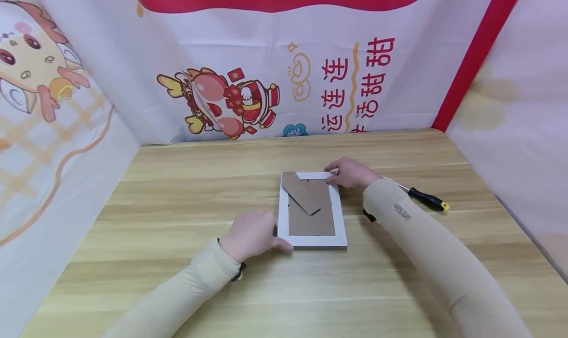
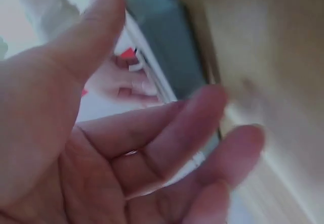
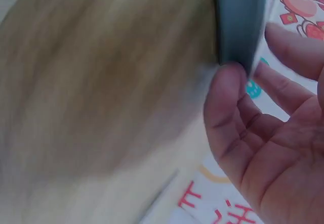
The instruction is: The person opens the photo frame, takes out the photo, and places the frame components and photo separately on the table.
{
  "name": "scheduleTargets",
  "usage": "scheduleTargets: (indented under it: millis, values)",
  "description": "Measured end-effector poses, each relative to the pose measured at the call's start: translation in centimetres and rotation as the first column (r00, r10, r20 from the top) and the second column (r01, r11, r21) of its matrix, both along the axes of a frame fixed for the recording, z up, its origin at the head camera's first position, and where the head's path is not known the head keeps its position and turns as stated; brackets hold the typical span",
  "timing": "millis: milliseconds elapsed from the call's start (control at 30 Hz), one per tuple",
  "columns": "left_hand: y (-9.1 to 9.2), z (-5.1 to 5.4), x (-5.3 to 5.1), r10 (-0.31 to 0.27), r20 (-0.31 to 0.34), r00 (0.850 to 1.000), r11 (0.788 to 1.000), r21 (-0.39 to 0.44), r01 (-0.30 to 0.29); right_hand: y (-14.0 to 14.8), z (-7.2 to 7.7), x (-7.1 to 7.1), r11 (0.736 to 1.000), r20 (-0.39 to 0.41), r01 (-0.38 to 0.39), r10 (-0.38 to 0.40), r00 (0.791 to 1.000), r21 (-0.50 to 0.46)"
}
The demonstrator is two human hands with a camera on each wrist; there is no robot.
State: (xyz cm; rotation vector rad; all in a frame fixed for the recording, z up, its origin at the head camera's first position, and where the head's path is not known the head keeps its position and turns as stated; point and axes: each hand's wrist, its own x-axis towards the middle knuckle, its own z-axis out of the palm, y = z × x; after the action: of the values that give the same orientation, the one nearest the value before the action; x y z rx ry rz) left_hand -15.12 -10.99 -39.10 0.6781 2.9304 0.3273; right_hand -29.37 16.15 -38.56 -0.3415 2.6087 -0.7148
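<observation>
A white picture frame (image 1: 338,214) lies back side up on the wooden table, its brown backboard (image 1: 310,225) and slanted stand leg (image 1: 298,192) showing. My left hand (image 1: 255,237) holds the near left corner, thumb along the near edge and fingers at the left side. At the far right corner my right hand (image 1: 352,173) grips the frame, with one finger beyond the far edge. The left wrist view shows the frame's side (image 2: 167,37) between thumb and curled fingers. In the right wrist view, fingers touch the corner of the frame's side (image 3: 238,27).
A screwdriver with a black and yellow handle (image 1: 428,200) lies right of the frame, its shaft partly hidden behind the right forearm. Printed cloth (image 1: 266,32) hangs at the table's back and along both sides. The wooden table (image 1: 186,180) extends around the frame.
</observation>
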Motion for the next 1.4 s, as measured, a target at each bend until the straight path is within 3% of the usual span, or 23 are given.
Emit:
scheduleTargets:
  millis: [67, 167, 267, 400, 600, 800, 1033, 1167, 1400]
  values:
    - [-0.5, 0.3, -0.7, 0.021, 0.065, 0.998, 1.000, 0.021, -0.023, 0.5, 0.7, 0.3, 1.000, -0.029, -0.013, 0.013, 0.999, 0.011]
    - [-1.4, 0.7, -2.1, 0.025, 0.111, 0.993, 0.999, 0.043, -0.030, 2.1, 2.4, 0.9, 1.000, -0.099, -0.019, 0.020, 0.995, 0.008]
    - [-2.0, 0.8, -3.7, -0.020, 0.112, 0.993, 0.999, 0.050, 0.014, 4.4, 4.2, 1.8, 1.000, -0.177, -0.009, 0.006, 0.984, -0.015]
    - [-2.4, 0.7, -5.3, -0.073, 0.154, 0.985, 0.995, 0.076, 0.062, 8.2, 5.2, 3.2, 0.999, -0.235, 0.026, -0.033, 0.971, -0.034]
    - [-2.4, -0.5, -6.2, -0.093, 0.188, 0.978, 0.994, 0.067, 0.081, 13.8, 3.6, 4.9, 0.996, -0.223, 0.084, -0.084, 0.971, -0.011]
    - [-2.4, -1.1, -6.3, -0.115, 0.183, 0.976, 0.993, 0.054, 0.107, 17.4, 1.7, 6.0, 0.990, -0.158, 0.120, -0.107, 0.982, 0.076]
    - [-2.5, -1.1, -6.2, -0.152, 0.169, 0.974, 0.988, 0.041, 0.147, 18.6, -0.2, 6.2, 0.986, -0.170, 0.111, -0.089, 0.981, 0.123]
    - [-2.5, -1.2, -6.3, -0.166, 0.161, 0.973, 0.986, 0.035, 0.163, 18.8, -1.1, 5.9, 0.988, -0.181, 0.115, -0.095, 0.979, 0.102]
    - [-2.4, -1.3, -6.1, -0.169, 0.140, 0.975, 0.985, 0.034, 0.166, 19.0, -1.5, 5.8, 0.989, -0.174, 0.125, -0.109, 0.979, 0.085]
